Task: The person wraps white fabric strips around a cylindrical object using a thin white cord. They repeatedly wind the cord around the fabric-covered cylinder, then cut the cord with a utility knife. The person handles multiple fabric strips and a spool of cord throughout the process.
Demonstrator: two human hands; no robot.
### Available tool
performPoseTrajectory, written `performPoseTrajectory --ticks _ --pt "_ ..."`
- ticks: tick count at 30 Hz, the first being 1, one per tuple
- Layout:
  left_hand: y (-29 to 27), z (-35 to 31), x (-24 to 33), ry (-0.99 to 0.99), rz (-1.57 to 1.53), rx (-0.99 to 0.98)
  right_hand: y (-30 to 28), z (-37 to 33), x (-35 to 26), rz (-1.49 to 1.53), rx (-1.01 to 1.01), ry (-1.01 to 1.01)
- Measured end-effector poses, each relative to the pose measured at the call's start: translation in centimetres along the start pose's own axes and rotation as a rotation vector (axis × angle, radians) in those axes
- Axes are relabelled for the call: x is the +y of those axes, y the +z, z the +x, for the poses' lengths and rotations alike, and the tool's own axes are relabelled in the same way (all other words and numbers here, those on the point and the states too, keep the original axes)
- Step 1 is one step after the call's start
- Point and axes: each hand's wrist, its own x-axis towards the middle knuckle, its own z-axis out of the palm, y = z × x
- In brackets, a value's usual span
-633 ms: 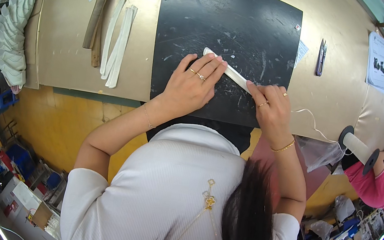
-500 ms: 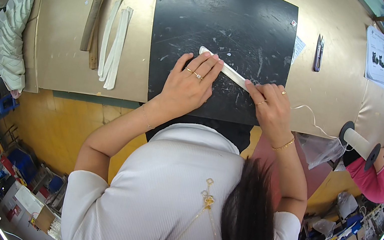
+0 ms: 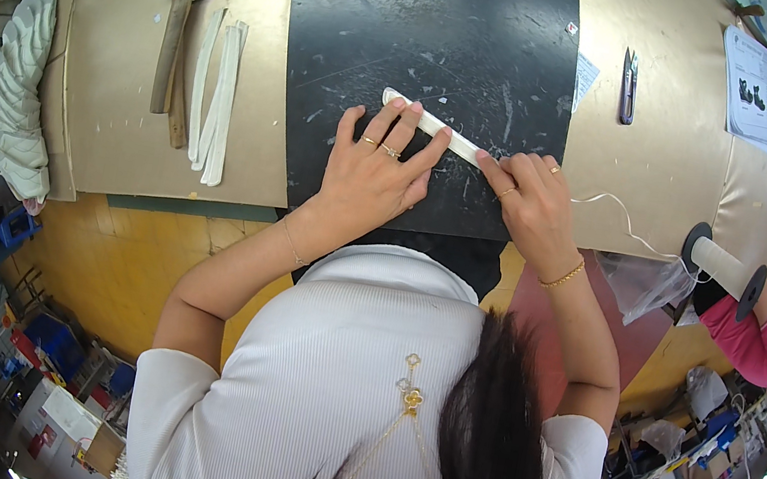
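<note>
A narrow white strip [image 3: 461, 145] lies slantwise on the black mat [image 3: 369, 24]. Spread fingertips of my left hand [image 3: 373, 169] press on its upper left part, with the strip's tip showing beyond them. At the lower right end, my right hand [image 3: 536, 202] is closed, thumb and fingers pinching the strip. A thin white cord [image 3: 613, 199] runs from near my right hand to a white spool with dark flanges [image 3: 722, 266] at the table's right edge.
Left of the mat lie a hammer with a cloth-wrapped head [image 3: 176, 22] and several white strips [image 3: 222, 101]. A stack of white pieces [image 3: 17, 92] sits farther left. Thread snips [image 3: 629, 86] and printed sheets [image 3: 751, 93] are at right. Another person's pink sleeve [image 3: 751, 337] shows beyond the spool.
My left index finger has spread away from the other fingers and slid down along the strip. My right hand still pinches the lower end. The whole view has shifted slightly.
</note>
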Motion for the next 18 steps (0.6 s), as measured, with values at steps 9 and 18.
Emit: performPoseTrajectory --ticks 9,18 --pt "-0.4 0.7 3.3 -0.073 -0.041 -0.04 -1.1 0.5 -0.1 0.015 -0.032 -0.003" --pt "0.4 1.6 3.6 0.112 0.073 -0.086 0.1 -0.9 0.3 -0.081 0.075 -0.019"
